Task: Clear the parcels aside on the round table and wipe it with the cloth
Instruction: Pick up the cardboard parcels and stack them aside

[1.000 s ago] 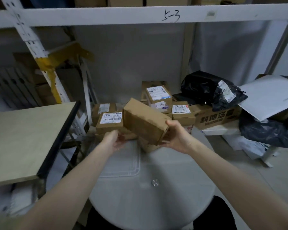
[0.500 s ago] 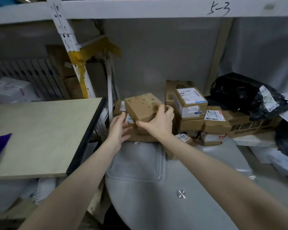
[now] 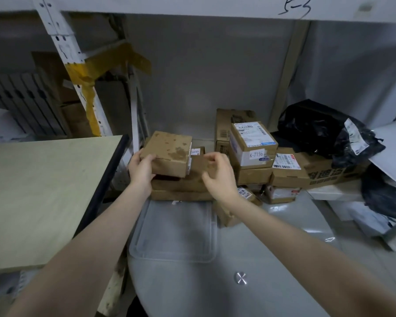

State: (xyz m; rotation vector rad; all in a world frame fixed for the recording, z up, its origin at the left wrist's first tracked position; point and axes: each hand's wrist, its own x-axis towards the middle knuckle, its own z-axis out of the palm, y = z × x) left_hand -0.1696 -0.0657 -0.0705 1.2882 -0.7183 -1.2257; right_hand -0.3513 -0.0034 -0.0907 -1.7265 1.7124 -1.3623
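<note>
A stained brown parcel (image 3: 169, 152) rests on top of a low stack of flat cartons (image 3: 181, 188) at the far left edge of the grey round table (image 3: 192, 287). My left hand (image 3: 142, 172) grips the parcel's left near corner. Just right of the parcel, my right hand (image 3: 217, 172) hovers free of it, fingers loosely curled with nothing in them. More labelled parcels (image 3: 252, 145) are piled at the table's far side, to the right. No cloth is in view.
A clear plastic lid (image 3: 174, 229) lies flat on the table near the stack. A beige table (image 3: 39, 193) with a black edge stands to the left. Black bags (image 3: 329, 131) and white packages crowd the right. Shelf uprights rise behind.
The parcel went left and down onto the stack of cartons. My right hand has let go of it and pulled back to the right; my left hand now grips its corner.
</note>
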